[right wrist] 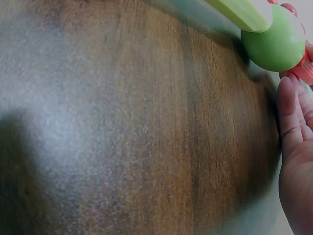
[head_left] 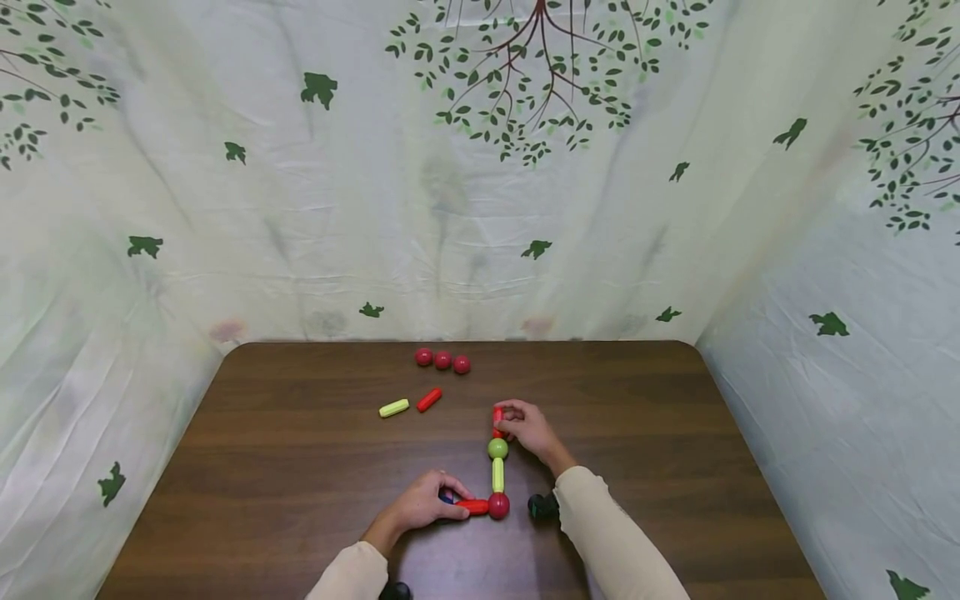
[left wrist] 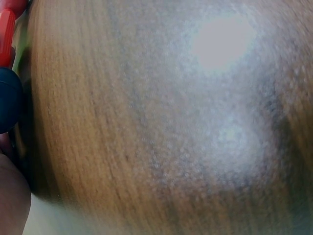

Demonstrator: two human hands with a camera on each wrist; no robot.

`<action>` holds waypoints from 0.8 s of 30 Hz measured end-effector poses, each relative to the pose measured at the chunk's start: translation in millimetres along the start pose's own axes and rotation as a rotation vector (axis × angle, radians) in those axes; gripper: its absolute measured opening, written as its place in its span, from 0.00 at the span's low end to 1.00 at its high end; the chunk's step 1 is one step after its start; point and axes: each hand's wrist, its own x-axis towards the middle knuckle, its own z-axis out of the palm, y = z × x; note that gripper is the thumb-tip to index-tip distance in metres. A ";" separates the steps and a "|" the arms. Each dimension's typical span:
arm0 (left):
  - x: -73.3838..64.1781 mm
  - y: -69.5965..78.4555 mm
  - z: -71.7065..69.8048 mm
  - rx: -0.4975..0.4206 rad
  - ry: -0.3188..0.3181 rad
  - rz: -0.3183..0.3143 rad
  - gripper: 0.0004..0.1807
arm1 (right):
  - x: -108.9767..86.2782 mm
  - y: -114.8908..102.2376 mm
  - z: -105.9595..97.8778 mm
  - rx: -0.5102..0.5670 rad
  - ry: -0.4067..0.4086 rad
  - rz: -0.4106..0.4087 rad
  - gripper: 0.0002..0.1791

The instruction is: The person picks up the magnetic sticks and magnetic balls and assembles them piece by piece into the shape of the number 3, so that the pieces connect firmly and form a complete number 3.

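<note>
An L-shaped chain of balls and rods lies on the table. My right hand (head_left: pixel 531 429) pinches the red rod (head_left: pixel 498 421) at its far end, thumb and fingers on either side. That rod meets a green ball (right wrist: pixel 274 41), and a yellow-green rod (head_left: pixel 498 475) links the green ball to a dark red ball (head_left: pixel 498 506) at the corner. From this corner another red rod (head_left: pixel 474 507) points left to a dark blue ball (left wrist: pixel 9 100), largely covered in the head view. My left hand (head_left: pixel 427 502) grips around the blue ball, its thumb along the red rod.
Three dark red balls (head_left: pixel 442 360) sit in a row near the table's back edge. Closer in lie a loose yellow-green rod (head_left: pixel 393 408) and a loose red rod (head_left: pixel 429 400). A leaf-printed white cloth (head_left: pixel 480 217) hangs behind the brown table (head_left: pixel 637 400).
</note>
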 end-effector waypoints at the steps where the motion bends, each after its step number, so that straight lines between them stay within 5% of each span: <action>1: 0.0 0.1 0.0 0.002 -0.001 0.000 0.10 | 0.5 0.7 0.0 0.003 0.000 0.002 0.20; 10: -0.4 -0.2 -0.7 -0.019 -0.005 0.000 0.10 | 3.8 5.9 0.1 0.012 0.007 -0.003 0.20; 17: -0.2 -0.4 -1.5 -0.028 -0.004 0.000 0.10 | 19.5 35.2 2.2 0.018 0.046 0.015 0.19; 24: 0.3 -3.5 -1.2 0.006 -0.009 0.015 0.10 | 11.9 20.2 -0.2 0.017 0.022 0.002 0.20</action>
